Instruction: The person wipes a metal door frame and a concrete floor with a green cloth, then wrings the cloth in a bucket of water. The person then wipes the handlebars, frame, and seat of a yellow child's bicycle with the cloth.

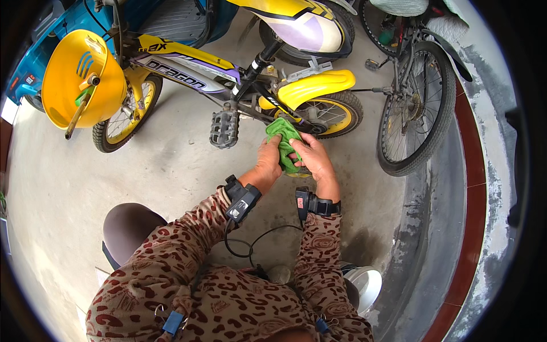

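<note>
A green cloth (280,127), bunched and folded, is held between both hands. My left hand (269,156) grips it from the left, thumb on top. From the right, my right hand (315,154) pinches the same cloth with thumb and fingers. Just beyond stands a child's bicycle with a yellow, white and purple frame (183,75). The cloth's upper end is by its rear wheel (352,112), under the yellow rear mudguard (318,87); whether it touches the bicycle I cannot tell. Left of my hands is a black pedal (224,129). Part of something yellow (299,175) shows beneath the cloth.
A yellow basket (113,92) on the bicycle's front holds a stick-like handle (77,115). At right, a larger bicycle (448,94) stands near the wall. A blue vehicle (36,55) is behind. A white bucket (376,280) sits near my right side. Cables (252,250) hang between my wrists.
</note>
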A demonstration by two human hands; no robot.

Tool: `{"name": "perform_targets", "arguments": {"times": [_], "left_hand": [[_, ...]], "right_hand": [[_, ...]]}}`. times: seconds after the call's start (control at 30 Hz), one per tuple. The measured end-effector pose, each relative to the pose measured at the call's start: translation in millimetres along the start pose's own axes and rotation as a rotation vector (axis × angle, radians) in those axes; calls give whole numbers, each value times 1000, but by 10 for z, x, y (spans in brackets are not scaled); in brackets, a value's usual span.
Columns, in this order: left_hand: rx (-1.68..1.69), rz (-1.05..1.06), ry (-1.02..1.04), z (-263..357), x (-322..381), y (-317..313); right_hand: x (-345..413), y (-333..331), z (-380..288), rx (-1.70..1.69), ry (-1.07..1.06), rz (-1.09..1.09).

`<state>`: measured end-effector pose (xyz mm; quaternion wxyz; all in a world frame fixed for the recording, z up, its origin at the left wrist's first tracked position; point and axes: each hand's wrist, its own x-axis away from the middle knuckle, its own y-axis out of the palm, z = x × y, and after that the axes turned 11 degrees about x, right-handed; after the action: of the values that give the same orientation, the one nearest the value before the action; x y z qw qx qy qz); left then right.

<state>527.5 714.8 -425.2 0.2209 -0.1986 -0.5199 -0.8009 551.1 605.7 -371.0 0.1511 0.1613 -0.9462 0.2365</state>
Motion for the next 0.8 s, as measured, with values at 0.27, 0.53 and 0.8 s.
{"name": "perform_targets", "arguments": {"times": [0.27,0.53,0.8], "left_hand": [[-65,118,686,415,-823,216],[-1580,275,1025,537,-882,-101],[-1666,268,1186,634,-953,-310]], "right_hand": [[90,-222,48,130,-18,-24],[122,-119,136,159,36,-82],[25,-257,254,85,-3,-39]]}}
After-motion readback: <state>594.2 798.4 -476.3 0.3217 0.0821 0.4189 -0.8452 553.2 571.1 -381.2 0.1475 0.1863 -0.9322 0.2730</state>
